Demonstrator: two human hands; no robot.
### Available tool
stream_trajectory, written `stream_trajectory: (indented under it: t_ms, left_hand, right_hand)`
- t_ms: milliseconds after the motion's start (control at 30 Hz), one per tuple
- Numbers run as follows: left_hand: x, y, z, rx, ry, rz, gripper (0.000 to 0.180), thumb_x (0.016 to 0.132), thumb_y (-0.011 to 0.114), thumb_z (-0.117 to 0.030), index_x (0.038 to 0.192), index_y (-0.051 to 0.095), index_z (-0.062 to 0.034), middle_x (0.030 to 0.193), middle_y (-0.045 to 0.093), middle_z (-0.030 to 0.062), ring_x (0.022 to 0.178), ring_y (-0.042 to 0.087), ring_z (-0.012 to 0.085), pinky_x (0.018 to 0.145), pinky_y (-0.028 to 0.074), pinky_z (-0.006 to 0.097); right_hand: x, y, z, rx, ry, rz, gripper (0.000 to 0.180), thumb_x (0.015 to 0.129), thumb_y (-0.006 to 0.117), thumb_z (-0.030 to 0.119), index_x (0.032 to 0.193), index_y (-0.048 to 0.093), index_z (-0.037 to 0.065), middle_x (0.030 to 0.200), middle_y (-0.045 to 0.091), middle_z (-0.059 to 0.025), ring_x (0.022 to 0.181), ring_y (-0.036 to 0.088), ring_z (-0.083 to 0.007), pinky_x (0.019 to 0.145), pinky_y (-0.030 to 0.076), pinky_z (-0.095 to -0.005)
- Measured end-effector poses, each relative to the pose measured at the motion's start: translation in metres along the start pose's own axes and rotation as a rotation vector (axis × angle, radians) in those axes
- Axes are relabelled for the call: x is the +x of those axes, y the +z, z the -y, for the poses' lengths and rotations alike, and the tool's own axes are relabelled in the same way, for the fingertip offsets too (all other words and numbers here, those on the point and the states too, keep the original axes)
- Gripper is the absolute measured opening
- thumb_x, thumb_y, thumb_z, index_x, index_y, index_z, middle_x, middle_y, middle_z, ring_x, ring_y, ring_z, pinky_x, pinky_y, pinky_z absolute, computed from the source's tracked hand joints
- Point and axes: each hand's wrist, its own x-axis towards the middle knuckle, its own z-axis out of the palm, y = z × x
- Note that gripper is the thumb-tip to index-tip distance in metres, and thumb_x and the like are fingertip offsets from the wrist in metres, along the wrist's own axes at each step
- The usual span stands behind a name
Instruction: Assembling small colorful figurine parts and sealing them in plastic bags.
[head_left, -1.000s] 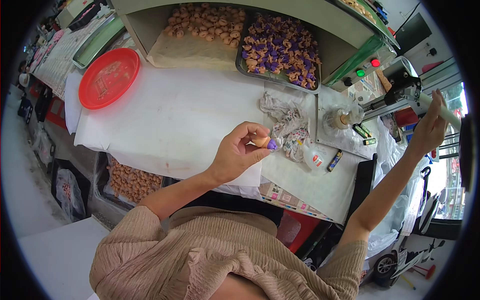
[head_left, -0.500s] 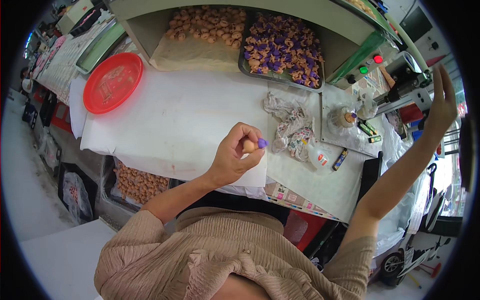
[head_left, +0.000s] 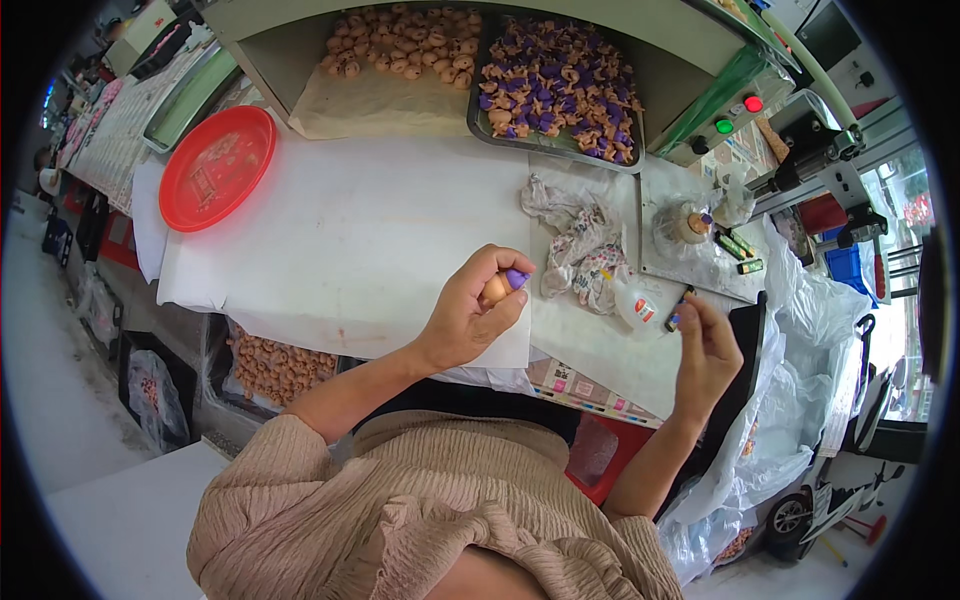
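My left hand [head_left: 472,308] is closed over the middle of the white work surface. Between its thumb and fingers sits a small tan-and-purple toy figure piece [head_left: 495,290], its rounded tan part against the fingers and the purple part pointing right. My right hand [head_left: 708,352] is above the right side of the table with thumb and forefinger brought together; whatever they may pinch is too small to make out. Behind those fingertips, a small dark tube [head_left: 688,292] is partly hidden. Just left of it lies a clear squeeze bottle [head_left: 636,302] with a red-and-white label, beside a crumpled patterned cloth [head_left: 575,240].
A black tray [head_left: 560,88] of tan-and-purple pieces stands at the back, next to round tan pieces [head_left: 405,45] on paper. A red plate [head_left: 218,168] lies at left. On the right are a press machine [head_left: 815,150] and a jar [head_left: 690,222] wrapped in plastic.
My right hand has come down and left from the raised machine area to beside the bottle, its fingers drawn together. My left hand keeps the figure piece, whose purple part now sits closer to the fingers.
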Motion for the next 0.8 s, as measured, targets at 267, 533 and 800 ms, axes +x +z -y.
stream_trajectory:
  t_ms: [267, 533, 800]
  left_hand:
    - [-0.007, 0.016, 0.006, 0.04, 0.115, 0.078, 0.019, 0.087, 0.05, -0.005, 0.106, 0.053, -0.0019, 0.086, 0.047, 0.0002, 0.064, 0.046, 0.003, 0.057, 0.04, 0.019]
    - [-0.014, 0.042, 0.0, -0.509, -0.206, 0.222, 0.023, 0.092, 0.051, -0.007, 0.115, 0.048, -0.0066, 0.093, 0.051, 0.0019, 0.072, 0.05, 0.0089, 0.066, 0.045, 0.025]
    - [-0.02, 0.066, -0.006, -0.78, -0.356, 0.301, 0.041, 0.093, 0.058, -0.014, 0.131, 0.044, -0.0067, 0.117, 0.055, 0.0052, 0.096, 0.054, 0.0108, 0.08, 0.047, 0.024]
  right_hand:
    - [-0.014, -0.006, -0.005, -0.01, -0.013, 0.038, 0.015, 0.087, 0.064, 0.002, 0.1, 0.067, -0.005, 0.085, 0.066, -0.004, 0.077, 0.06, -0.0075, 0.071, 0.048, -0.0202]
    - [0.023, -0.027, -0.034, -0.166, -0.032, -0.097, 0.023, 0.085, 0.066, 0.009, 0.106, 0.066, -0.001, 0.092, 0.065, -0.006, 0.08, 0.059, -0.011, 0.069, 0.047, -0.0231]
    - [0.09, -0.025, -0.086, -0.506, -0.181, -0.198, 0.038, 0.082, 0.068, 0.022, 0.115, 0.062, 0.005, 0.118, 0.059, -0.0134, 0.112, 0.049, -0.0322, 0.093, 0.039, -0.0401]
